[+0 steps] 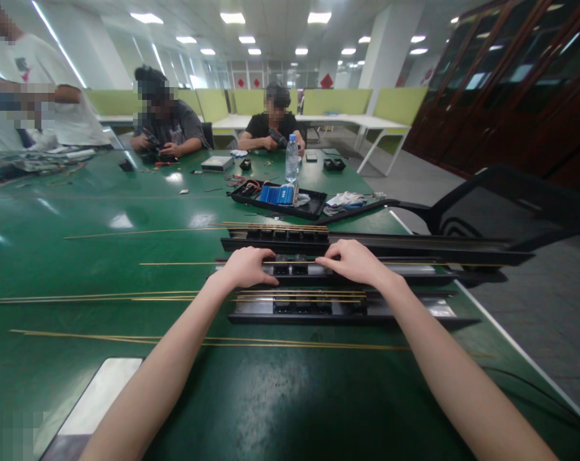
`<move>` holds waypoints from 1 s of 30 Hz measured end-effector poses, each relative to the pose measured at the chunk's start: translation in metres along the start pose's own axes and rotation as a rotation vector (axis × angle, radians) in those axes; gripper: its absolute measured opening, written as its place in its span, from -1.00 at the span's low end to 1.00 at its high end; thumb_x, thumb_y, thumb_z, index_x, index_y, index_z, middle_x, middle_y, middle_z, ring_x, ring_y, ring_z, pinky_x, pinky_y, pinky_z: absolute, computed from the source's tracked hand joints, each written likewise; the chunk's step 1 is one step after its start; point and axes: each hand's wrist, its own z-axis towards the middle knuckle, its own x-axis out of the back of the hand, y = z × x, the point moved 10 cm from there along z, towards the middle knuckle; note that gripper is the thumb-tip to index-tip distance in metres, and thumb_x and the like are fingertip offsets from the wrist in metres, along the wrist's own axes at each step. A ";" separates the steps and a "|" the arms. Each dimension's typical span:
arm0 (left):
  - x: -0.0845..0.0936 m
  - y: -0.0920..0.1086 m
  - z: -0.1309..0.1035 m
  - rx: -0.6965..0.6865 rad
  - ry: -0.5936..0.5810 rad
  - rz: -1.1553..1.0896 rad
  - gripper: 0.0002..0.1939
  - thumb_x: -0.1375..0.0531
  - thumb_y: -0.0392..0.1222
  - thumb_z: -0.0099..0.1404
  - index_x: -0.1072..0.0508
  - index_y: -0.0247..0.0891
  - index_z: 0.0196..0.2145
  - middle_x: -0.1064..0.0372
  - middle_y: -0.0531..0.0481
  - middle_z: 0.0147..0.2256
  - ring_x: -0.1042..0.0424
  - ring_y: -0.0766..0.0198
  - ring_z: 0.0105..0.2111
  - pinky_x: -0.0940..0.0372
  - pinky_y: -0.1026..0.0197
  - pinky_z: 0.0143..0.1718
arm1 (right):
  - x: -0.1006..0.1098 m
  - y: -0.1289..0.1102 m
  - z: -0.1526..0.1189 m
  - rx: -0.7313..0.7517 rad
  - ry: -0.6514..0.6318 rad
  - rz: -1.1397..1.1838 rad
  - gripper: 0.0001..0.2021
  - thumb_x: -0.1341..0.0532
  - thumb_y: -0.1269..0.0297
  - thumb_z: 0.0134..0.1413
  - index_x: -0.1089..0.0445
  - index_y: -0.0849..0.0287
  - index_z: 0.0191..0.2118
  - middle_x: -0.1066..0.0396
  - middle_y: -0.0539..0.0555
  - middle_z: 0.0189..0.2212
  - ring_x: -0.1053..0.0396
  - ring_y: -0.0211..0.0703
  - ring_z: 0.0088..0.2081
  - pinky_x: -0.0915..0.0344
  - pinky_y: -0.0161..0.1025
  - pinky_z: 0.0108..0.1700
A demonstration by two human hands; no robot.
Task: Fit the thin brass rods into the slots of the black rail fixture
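Observation:
A long black metal channel (pixel 415 280) lies across the green table in front of me, with small black blocks (pixel 299 264) inside it. A thin brass rod (pixel 179 263) runs lengthwise over this channel. My left hand (pixel 246 266) spans the channel left of the blocks, its thumb at the near wall and its fingers at the far wall. To the right of the blocks, my right hand (pixel 354 261) has thumb and fingertips pinched together at the rod. Its fingertips partly hide the point of contact.
Similar channels with rods lie behind (pixel 415 250) and nearer me (pixel 256 317). Loose brass rods (pixel 280 344) cross the table. Beyond stand a black tray (pixel 314 203) and a water bottle (pixel 292 160). A chair (pixel 511 205) is at the right; several people are across the table.

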 end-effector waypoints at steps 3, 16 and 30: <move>0.000 0.000 0.000 0.003 -0.005 0.002 -0.21 -0.26 0.37 0.00 -0.43 -0.05 0.12 -0.51 -0.07 0.02 -0.47 -0.06 0.00 -0.33 0.05 0.00 | 0.002 0.000 -0.001 0.009 -0.010 0.001 -0.56 -0.12 -0.07 0.23 -0.58 0.12 -0.44 -0.59 0.09 -0.39 -0.49 -0.05 -0.31 -0.28 -0.22 -0.19; 0.000 0.000 0.001 -0.020 0.016 0.029 -0.20 -0.25 0.39 -0.01 -0.44 -0.08 0.11 -0.51 -0.09 0.01 -0.48 -0.09 -0.02 -0.36 0.02 -0.03 | 0.005 0.004 -0.002 0.076 -0.034 0.099 -0.65 -0.19 0.04 0.20 -0.56 0.13 -0.43 -0.59 0.09 -0.31 -0.49 -0.06 -0.25 -0.30 -0.23 -0.13; 0.002 0.002 -0.001 -0.004 -0.004 0.014 -0.20 -0.26 0.37 0.00 -0.43 -0.09 0.13 -0.50 -0.09 0.02 -0.47 -0.09 0.00 -0.34 0.02 0.00 | 0.008 0.004 -0.006 0.133 -0.062 0.154 -0.71 -0.20 0.10 0.20 -0.58 0.12 -0.39 -0.58 0.06 -0.29 -0.46 -0.08 -0.23 -0.29 -0.24 -0.13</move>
